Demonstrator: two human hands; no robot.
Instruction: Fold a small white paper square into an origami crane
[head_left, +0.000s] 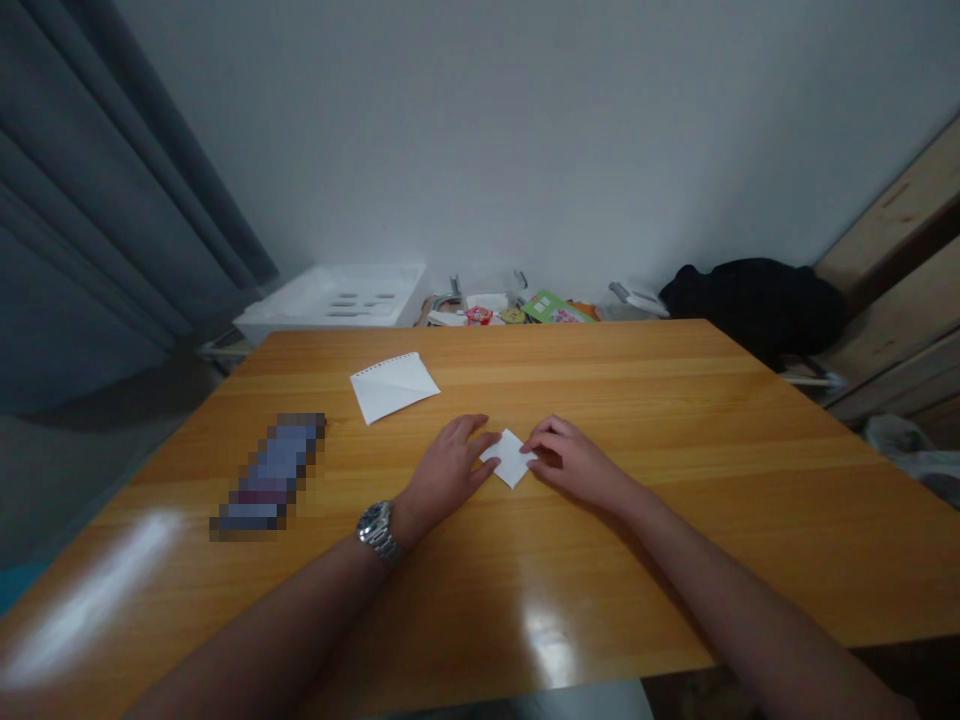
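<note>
A small piece of folded white paper [513, 462] lies on the wooden table with one corner pointing toward me. My left hand [451, 459], wearing a metal watch [377, 528] on its wrist, has thumb and forefinger around the paper's left corner. At the right corner, the curled fingers and thumb of my right hand [572, 460] grip the edge. The fingers partly cover both side corners. Farther back on the left rests a larger white sheet [395, 386] with a torn, perforated edge and a crease.
A blurred-out rectangular object [270, 475], perhaps a phone, lies left on the wooden table [675, 420]. Beyond the far edge are a white plastic tray [337, 295], a green booklet [555, 306] and assorted small items. A black bag-like object [757, 305] sits at the back right.
</note>
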